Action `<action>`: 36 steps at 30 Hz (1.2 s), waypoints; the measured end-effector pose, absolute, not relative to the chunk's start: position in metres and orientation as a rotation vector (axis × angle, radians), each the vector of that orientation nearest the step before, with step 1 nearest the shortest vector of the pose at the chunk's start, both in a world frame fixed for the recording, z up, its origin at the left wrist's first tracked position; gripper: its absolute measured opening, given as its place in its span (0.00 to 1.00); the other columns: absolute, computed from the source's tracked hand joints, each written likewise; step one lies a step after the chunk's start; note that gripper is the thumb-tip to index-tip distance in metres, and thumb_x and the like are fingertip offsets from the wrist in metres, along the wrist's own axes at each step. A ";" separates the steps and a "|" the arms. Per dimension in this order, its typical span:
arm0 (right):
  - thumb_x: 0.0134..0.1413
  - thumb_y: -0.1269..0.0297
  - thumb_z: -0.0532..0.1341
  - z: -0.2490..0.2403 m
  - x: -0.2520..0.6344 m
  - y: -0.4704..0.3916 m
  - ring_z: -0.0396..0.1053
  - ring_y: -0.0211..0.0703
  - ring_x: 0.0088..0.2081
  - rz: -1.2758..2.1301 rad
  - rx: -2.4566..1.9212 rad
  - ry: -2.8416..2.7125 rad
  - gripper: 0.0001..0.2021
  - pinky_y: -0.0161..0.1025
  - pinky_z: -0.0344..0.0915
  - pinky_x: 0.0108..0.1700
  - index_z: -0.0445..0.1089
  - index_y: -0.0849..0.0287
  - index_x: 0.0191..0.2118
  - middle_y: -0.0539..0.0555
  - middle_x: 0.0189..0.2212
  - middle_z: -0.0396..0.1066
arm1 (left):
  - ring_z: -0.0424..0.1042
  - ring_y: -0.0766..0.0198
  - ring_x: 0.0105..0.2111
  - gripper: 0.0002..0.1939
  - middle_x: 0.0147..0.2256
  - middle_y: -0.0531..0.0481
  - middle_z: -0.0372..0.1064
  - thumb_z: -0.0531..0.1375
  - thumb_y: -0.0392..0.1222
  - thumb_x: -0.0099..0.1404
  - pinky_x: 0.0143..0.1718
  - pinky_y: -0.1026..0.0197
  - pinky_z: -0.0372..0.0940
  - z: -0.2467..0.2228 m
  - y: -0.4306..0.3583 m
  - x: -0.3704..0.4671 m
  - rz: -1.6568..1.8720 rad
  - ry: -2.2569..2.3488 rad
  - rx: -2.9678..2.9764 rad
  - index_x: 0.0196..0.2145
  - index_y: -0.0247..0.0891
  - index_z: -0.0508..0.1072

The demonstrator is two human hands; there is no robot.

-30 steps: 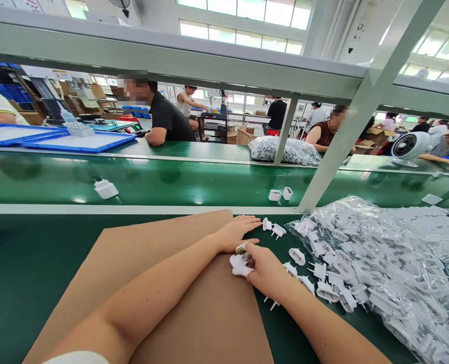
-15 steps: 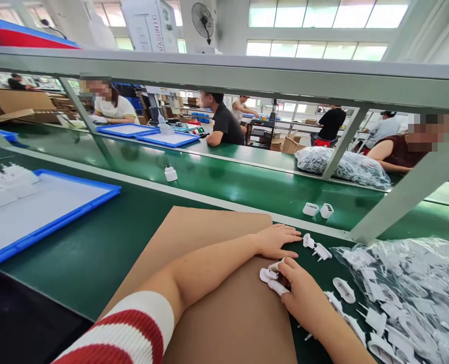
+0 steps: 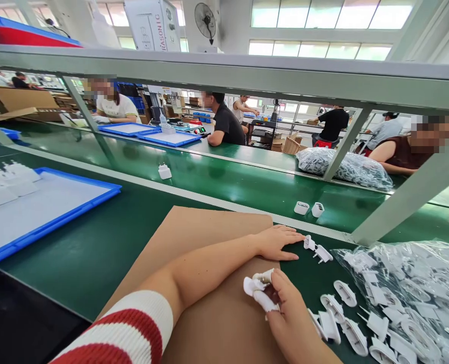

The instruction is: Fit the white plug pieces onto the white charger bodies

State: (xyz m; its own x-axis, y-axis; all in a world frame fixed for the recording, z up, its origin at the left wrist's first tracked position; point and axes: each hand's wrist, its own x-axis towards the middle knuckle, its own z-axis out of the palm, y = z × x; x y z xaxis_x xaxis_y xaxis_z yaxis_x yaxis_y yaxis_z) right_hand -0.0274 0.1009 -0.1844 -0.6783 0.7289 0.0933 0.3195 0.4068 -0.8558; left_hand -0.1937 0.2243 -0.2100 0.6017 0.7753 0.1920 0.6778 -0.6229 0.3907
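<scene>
My left hand [image 3: 279, 242] lies flat with its fingers stretched out over the edge of a brown cardboard sheet [image 3: 224, 222]. Just beyond its fingertips are two small white plug pieces [image 3: 323, 254] with pins. My right hand [image 3: 287, 308] is closed in a pinch, low over the cardboard, with white coverings on its thumb and fingertip. Between them it grips a white plug piece [image 3: 250, 286], partly hidden by the fingers. Several loose white plug covers [image 3: 345, 293] lie on the green table to the right of this hand.
At right, a clear plastic bag [image 3: 417, 283] spills white parts. Two white housings [image 3: 301, 208] and a white charger [image 3: 164, 172] sit on the green belt [image 3: 224, 179]. A blue-rimmed tray [image 3: 84, 215] holds chargers at left. A metal frame post [image 3: 406, 187] slants at right; people sit beyond.
My right hand has drawn left and nearer to me with the plug piece, away from my left hand. The charger and housings on the belt have shifted left. My left hand stays in place.
</scene>
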 end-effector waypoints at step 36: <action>0.58 0.65 0.63 -0.205 -0.035 0.114 0.67 0.40 0.34 1.339 -0.981 -2.172 0.03 0.39 0.65 0.36 0.71 0.56 0.38 0.52 0.39 0.66 | 0.59 0.52 0.71 0.29 0.70 0.42 0.61 0.63 0.49 0.74 0.73 0.49 0.52 -0.214 0.226 -0.191 0.590 1.101 2.550 0.67 0.38 0.68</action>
State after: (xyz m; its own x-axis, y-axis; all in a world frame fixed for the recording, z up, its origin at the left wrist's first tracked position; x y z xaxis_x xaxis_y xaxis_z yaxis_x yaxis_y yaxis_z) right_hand -0.0352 0.1135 -0.2052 -0.6710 0.7411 -0.0223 0.3529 0.2927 -0.8887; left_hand -0.1912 0.2257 -0.2136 0.6219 0.7424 0.2492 0.6189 -0.6609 0.4245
